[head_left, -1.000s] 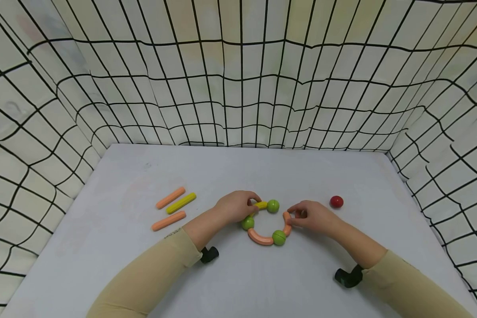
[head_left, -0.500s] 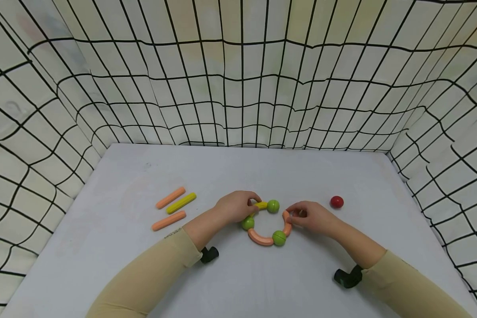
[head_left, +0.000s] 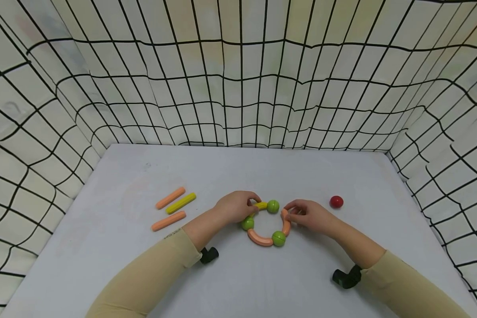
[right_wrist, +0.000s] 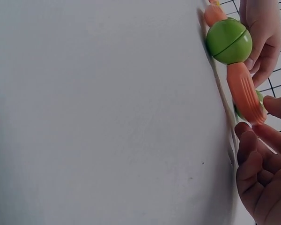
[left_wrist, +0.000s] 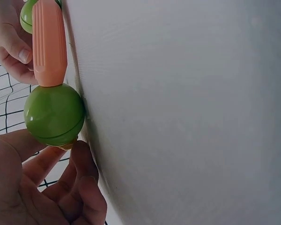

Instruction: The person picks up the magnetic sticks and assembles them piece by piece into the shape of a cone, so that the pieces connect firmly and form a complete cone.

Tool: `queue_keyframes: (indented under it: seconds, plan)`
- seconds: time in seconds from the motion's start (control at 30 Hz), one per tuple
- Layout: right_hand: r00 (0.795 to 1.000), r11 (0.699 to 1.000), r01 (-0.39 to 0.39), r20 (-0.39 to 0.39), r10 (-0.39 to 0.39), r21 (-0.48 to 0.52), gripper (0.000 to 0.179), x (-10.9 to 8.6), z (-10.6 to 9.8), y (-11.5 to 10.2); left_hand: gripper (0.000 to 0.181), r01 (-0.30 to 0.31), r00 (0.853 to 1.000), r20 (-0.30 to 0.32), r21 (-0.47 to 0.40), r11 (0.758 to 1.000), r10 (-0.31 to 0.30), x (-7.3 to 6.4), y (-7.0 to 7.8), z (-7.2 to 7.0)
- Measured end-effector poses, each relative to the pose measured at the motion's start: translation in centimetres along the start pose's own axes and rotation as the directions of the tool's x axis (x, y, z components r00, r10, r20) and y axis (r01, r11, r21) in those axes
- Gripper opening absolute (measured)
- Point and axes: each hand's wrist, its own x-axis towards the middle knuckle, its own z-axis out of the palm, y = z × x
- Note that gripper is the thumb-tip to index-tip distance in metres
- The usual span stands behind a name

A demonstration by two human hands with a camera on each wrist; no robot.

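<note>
An almost closed ring of curved rods and green balls lies mid-table in the head view. My left hand (head_left: 236, 207) pinches a yellow curved rod (head_left: 261, 205), which joins the left green ball (head_left: 247, 223) to the top green ball (head_left: 273, 206). From there an orange curved rod (head_left: 260, 239) runs along the bottom to the lower green ball (head_left: 279, 238). With thumb and fingers my right hand (head_left: 310, 216) holds the upper end of another orange curved rod (head_left: 286, 227). A small gap separates that end from the top ball. The left wrist view shows the left ball (left_wrist: 54, 112) at my fingertips.
Two straight orange rods (head_left: 170, 198) and a straight yellow rod (head_left: 181, 203) lie left of the ring. A red ball (head_left: 336, 202) sits to the right. Black netting (head_left: 241, 92) surrounds the white table (head_left: 238, 287) at the back and sides.
My right hand has shifted slightly left, tilting the upper end of its orange curved rod closer to the top green ball. The left hand has stayed in place.
</note>
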Motion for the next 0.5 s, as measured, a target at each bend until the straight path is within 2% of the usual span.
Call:
queue_keyframes:
  seconds: [0.2, 0.5]
  plan:
    - [0.999, 0.998, -0.053, 0.006, 0.052, 0.046, 0.034, 0.14, 0.08, -0.32, 0.029, -0.008, 1.0, -0.002, -0.007, 1.0, 0.008, -0.05, -0.01, -0.02]
    - [0.997, 0.995, -0.073, -0.002, 0.074, 0.061, 0.032, 0.5, 0.41, -0.6, 0.029, -0.008, 1.0, -0.013, -0.021, 1.0, 0.008, -0.19, 0.09, -0.08]
